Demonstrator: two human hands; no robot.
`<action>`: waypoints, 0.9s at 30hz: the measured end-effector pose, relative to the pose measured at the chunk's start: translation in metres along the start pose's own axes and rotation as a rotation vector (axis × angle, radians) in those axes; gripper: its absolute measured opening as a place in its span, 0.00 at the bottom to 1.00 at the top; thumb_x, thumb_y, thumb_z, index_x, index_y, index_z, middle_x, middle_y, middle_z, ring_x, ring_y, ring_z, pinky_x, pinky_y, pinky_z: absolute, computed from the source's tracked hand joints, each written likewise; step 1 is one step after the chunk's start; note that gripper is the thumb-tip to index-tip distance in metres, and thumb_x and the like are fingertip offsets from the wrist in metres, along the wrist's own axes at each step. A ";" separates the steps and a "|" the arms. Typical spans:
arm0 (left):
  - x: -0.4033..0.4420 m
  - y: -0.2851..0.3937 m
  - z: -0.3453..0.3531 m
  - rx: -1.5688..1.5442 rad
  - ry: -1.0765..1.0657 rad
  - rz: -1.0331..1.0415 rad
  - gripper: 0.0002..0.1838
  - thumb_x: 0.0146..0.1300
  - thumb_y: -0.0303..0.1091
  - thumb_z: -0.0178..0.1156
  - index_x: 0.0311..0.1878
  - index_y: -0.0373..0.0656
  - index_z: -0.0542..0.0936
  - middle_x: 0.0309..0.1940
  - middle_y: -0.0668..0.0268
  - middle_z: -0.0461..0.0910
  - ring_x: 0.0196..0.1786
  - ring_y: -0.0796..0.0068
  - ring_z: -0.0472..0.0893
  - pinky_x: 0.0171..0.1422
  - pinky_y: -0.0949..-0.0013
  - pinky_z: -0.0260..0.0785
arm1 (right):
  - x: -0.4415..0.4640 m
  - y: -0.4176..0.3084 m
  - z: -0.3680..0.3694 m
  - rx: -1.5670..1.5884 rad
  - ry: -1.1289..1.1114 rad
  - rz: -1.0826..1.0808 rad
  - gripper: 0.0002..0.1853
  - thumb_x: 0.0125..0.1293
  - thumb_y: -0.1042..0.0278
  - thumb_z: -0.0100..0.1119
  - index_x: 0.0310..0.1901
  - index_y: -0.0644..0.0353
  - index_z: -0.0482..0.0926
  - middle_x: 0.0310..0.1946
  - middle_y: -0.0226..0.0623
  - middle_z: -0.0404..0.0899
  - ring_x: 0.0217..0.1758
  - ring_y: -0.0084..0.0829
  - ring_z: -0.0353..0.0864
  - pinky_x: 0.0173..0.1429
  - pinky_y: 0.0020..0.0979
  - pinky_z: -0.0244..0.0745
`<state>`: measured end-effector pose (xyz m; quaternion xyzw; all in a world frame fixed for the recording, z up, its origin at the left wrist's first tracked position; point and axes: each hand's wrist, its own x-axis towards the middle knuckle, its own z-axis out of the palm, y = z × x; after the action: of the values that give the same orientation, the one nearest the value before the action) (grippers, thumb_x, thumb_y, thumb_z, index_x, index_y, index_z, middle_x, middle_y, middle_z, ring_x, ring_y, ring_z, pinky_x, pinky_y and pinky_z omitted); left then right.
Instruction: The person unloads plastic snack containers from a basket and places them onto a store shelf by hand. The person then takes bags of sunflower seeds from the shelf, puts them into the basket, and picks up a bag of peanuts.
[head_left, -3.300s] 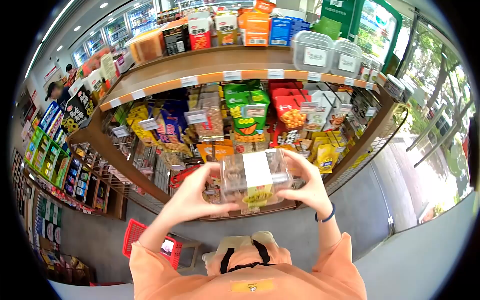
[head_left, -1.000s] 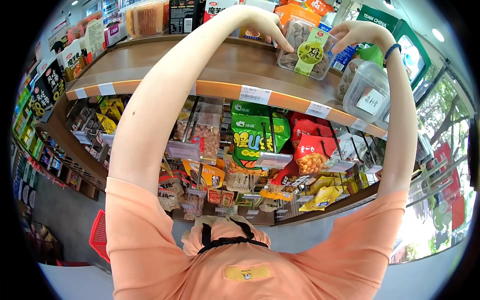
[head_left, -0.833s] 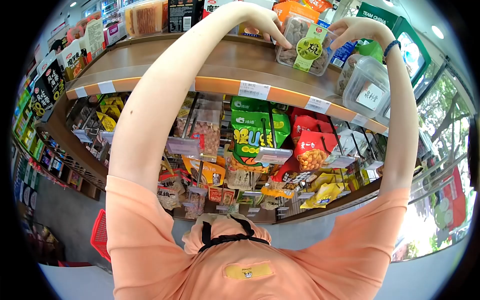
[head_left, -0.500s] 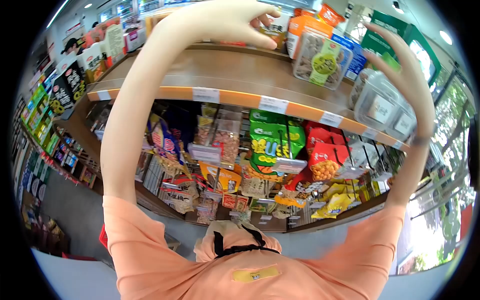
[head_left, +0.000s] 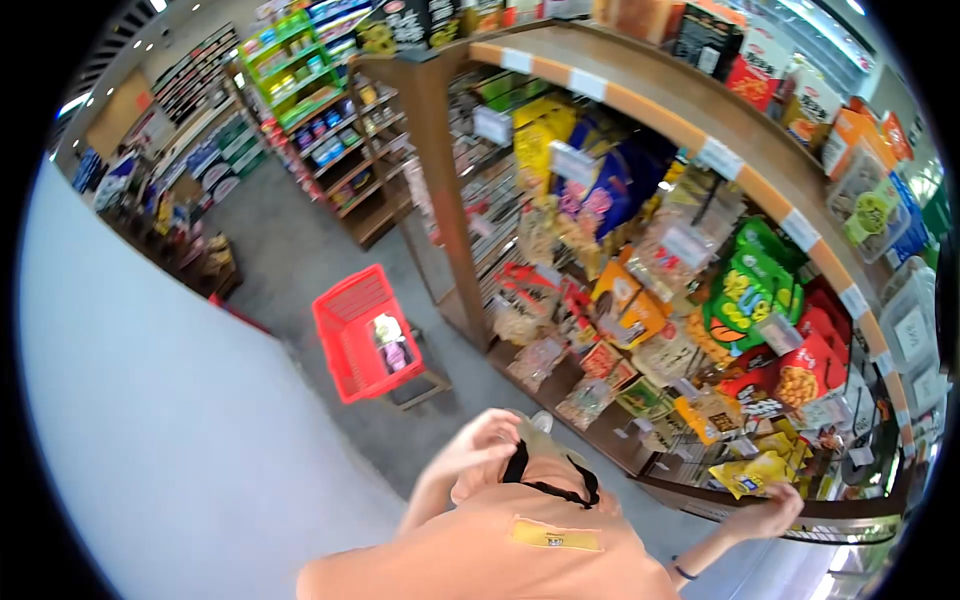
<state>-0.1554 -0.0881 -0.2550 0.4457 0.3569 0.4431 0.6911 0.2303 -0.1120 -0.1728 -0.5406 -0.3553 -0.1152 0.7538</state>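
Note:
My left hand (head_left: 485, 442) is at my waist beside the black tie on my apron, its fingers loosely bent and apart with nothing in them. Low on the right, my right hand (head_left: 765, 514) hangs loosely curled and appears to hold nothing. It is just below a yellow snack bag (head_left: 752, 474) on the lower rack; whether they touch I cannot tell. A dark band (head_left: 684, 572) circles my right wrist. Left of my body, a red shopping basket (head_left: 345, 340) on a stand holds a small white and purple package (head_left: 390, 345).
A wooden snack shelf (head_left: 445, 180) curves along my right, with hanging bags such as a green bag (head_left: 750, 290). Clear plastic tubs (head_left: 912, 325) stand on its upper ledge. Grey floor (head_left: 270, 220) leads to more shelves (head_left: 300, 90). A pale surface (head_left: 150, 400) fills the lower left.
Both hands have come down from the upper shelf to about waist height. My view has turned left and downward, bringing the red basket into sight.

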 end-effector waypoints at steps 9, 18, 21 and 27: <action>-0.061 -0.030 0.026 0.320 -0.327 -0.031 0.19 0.55 0.37 0.58 0.49 0.43 0.67 0.32 0.69 0.71 0.39 0.78 0.70 0.47 0.73 0.62 | -0.212 0.007 0.027 0.352 -1.054 1.577 0.07 0.58 0.67 0.48 0.34 0.60 0.71 0.26 0.31 0.71 0.31 0.25 0.70 0.40 0.28 0.66; -0.092 -0.053 0.021 0.327 -0.103 0.017 0.20 0.53 0.37 0.59 0.46 0.39 0.68 0.29 0.65 0.72 0.36 0.74 0.73 0.42 0.71 0.65 | -0.265 0.027 -0.029 0.297 -0.803 1.896 0.08 0.56 0.66 0.51 0.34 0.59 0.70 0.29 0.30 0.69 0.35 0.25 0.67 0.44 0.26 0.63; -0.093 -0.055 0.011 0.498 -0.166 -0.025 0.20 0.53 0.40 0.57 0.46 0.39 0.67 0.31 0.62 0.73 0.38 0.64 0.73 0.42 0.66 0.65 | -0.260 0.052 -0.036 0.216 -0.700 1.883 0.07 0.55 0.65 0.51 0.33 0.57 0.70 0.29 0.29 0.69 0.33 0.23 0.66 0.43 0.25 0.62; -0.105 -0.071 -0.040 1.097 0.041 0.014 0.20 0.52 0.36 0.56 0.47 0.40 0.66 0.36 0.57 0.72 0.42 0.60 0.72 0.45 0.64 0.64 | -0.276 0.071 0.024 0.090 -0.659 1.659 0.10 0.55 0.61 0.52 0.36 0.57 0.70 0.32 0.28 0.68 0.36 0.23 0.66 0.43 0.24 0.62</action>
<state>-0.2069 -0.1883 -0.3254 0.7343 0.5458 0.2054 0.3474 0.0608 -0.1208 -0.4027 -0.5993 -0.0529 0.6423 0.4748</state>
